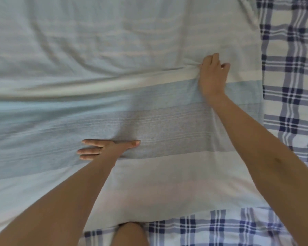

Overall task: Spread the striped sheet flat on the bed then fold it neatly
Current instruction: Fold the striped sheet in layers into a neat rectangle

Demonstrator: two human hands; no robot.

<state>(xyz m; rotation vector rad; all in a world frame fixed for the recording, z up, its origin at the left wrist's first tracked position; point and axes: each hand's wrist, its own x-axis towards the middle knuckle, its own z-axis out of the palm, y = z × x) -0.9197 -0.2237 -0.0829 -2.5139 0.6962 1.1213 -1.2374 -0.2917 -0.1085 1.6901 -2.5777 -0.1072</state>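
The striped sheet (pixel 149 121), seen in the head view, lay across most of the bed (pixel 288 68). Its right edge and near edge were in sight, with the blue-and-white checked cover (pixel 220 226) showing past both. The far and left edges ran out of frame, so I cannot tell whether those sides were pulled square.

The left hand (pixel 107 148) rested palm-down on a grey-blue band. Its fingers (pixel 89 150) were straight and fanned apart, one wearing a ring (pixel 99 151), pressing the cloth without gripping it. The right hand (pixel 212 75) reached further out near the right edge. Its fingers were curled and clamped on a small bunch of fabric at the end of a long raised ridge (pixel 96 86) that crossed the sheet from the left. Softer creases lay beyond the ridge. A knee (pixel 130 233) showed at the near edge.

By my reading, the spreading was well along but unfinished: the near half looked flat, while the ridge and far wrinkles had yet to be drawn out. No fold had been started, so the whole folding part remained.
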